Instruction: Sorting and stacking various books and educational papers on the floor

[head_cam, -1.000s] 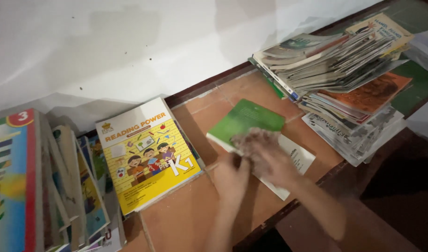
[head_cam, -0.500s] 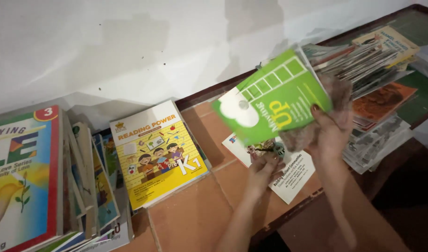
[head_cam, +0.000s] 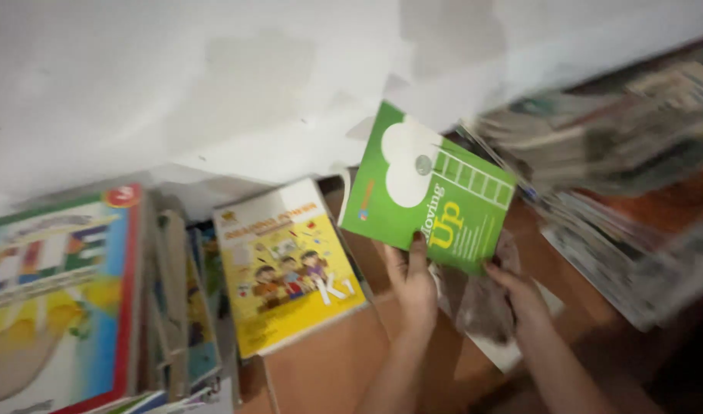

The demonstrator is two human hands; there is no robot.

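A green softcover book (head_cam: 428, 190) with a white shape on its cover is lifted off the floor and tilted, cover toward me. My left hand (head_cam: 411, 282) grips its lower edge with the thumb on the cover. My right hand (head_cam: 514, 285) holds the book's lower right corner and also has a grey-brown rag (head_cam: 478, 307) bunched under its fingers. A white booklet (head_cam: 506, 349) lies on the tiles beneath both hands.
A yellow children's workbook (head_cam: 286, 264) lies flat to the left. Upright books (head_cam: 67, 299) stand at far left. A blurred pile of magazines and papers (head_cam: 620, 184) fills the right. A white wall (head_cam: 213, 84) runs behind; brown floor tiles (head_cam: 328, 368) are below.
The green book came up off the floor and has swung left and nearer the camera. Both hands rose with it, and the view shifted so the yellow workbook sits closer to centre.
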